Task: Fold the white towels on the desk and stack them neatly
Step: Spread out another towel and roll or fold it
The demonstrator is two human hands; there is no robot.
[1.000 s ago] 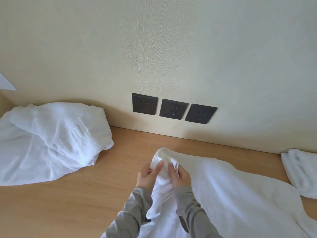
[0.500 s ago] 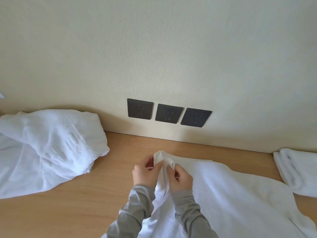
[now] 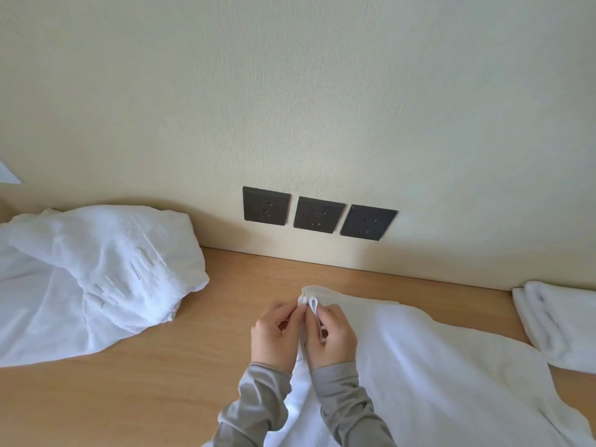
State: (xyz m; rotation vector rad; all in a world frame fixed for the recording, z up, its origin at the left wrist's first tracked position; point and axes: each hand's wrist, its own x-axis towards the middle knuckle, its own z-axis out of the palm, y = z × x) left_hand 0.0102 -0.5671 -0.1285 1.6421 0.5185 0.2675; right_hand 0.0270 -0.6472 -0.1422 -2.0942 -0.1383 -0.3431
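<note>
1 head view looks forward and down, close above the left hand and right hand, facing the wall beyond them.

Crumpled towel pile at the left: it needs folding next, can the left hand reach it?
Probably yes: only bare desk lies between the left hand and the crumpled towel pile, but the hand is pinching the spread towel.

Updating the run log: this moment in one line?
left hand, right hand: pinch towel corner | crumpled towels: left | folded towel: right

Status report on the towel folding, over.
Left hand, right hand: both pinching a corner of the white towel. Rest spread on desk. Crumpled towel heap left, folded towel right, clear of hands.
</note>
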